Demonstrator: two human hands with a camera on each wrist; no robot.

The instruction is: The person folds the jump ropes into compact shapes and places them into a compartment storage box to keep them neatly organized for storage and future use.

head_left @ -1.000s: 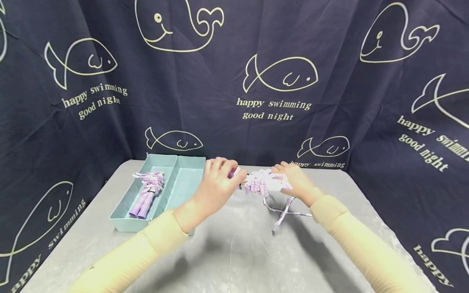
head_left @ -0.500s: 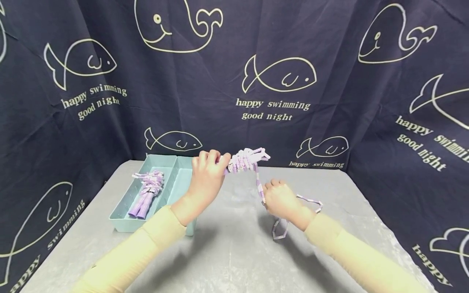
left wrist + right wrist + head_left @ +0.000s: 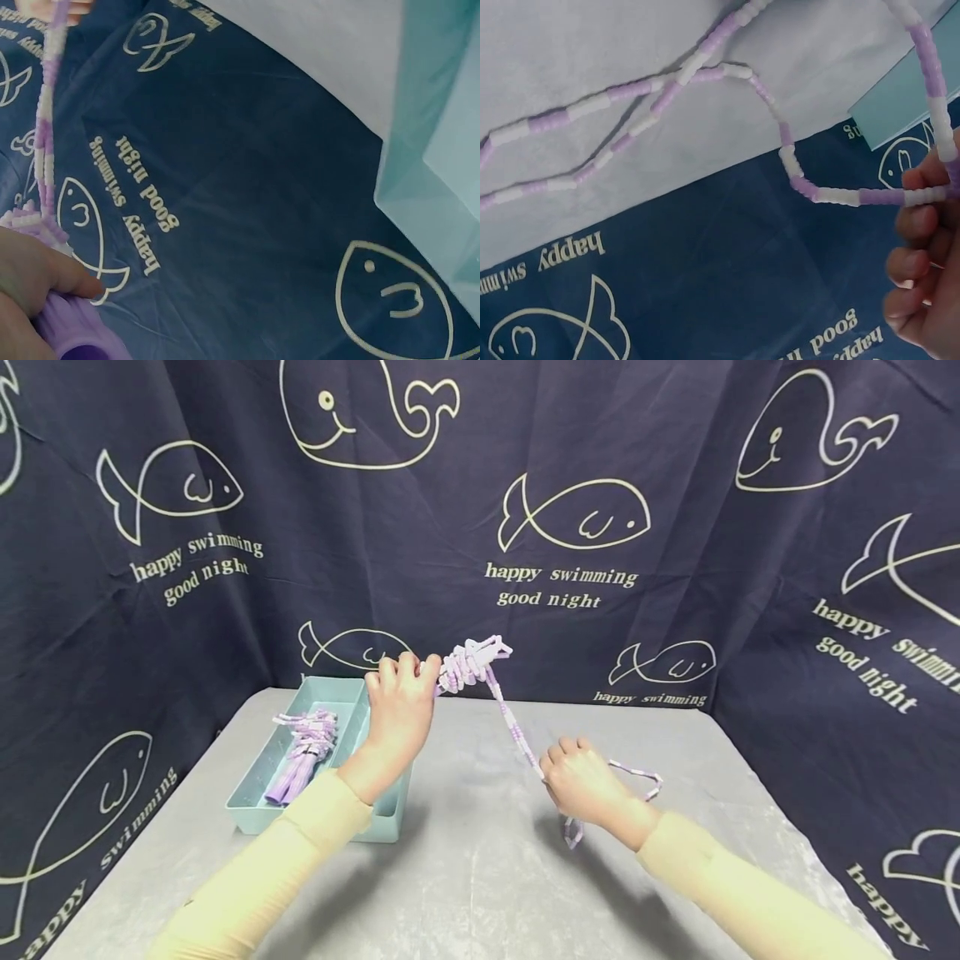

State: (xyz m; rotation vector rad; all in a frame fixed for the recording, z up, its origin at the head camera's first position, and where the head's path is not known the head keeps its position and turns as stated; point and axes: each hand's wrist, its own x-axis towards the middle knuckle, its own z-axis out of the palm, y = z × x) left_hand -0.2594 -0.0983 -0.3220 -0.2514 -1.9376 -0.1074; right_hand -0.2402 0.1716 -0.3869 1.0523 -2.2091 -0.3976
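A purple and white beaded jump rope [image 3: 467, 665] is bunched above the table, its purple handle [image 3: 81, 326] gripped by my left hand [image 3: 401, 708]. From the bundle a doubled beaded strand slants down to my right hand [image 3: 585, 782], which holds it in curled fingers. Past that hand, loose rope lies on the table; the right wrist view shows its beaded cord [image 3: 634, 91] crossing itself. A second jump rope [image 3: 311, 735], wound up with its purple handles together, rests in the left compartment of a light blue box [image 3: 258, 820].
The two-compartment box stands at the left of the grey table [image 3: 480, 877], partly behind my left arm. Dark blue curtains [image 3: 570, 435] printed with fish and whales rise at the back and both sides.
My left hand has moved left and up with the bundled jump rope. My right hand has left the bundle, come down and nearer, and drawn out a length of strand.
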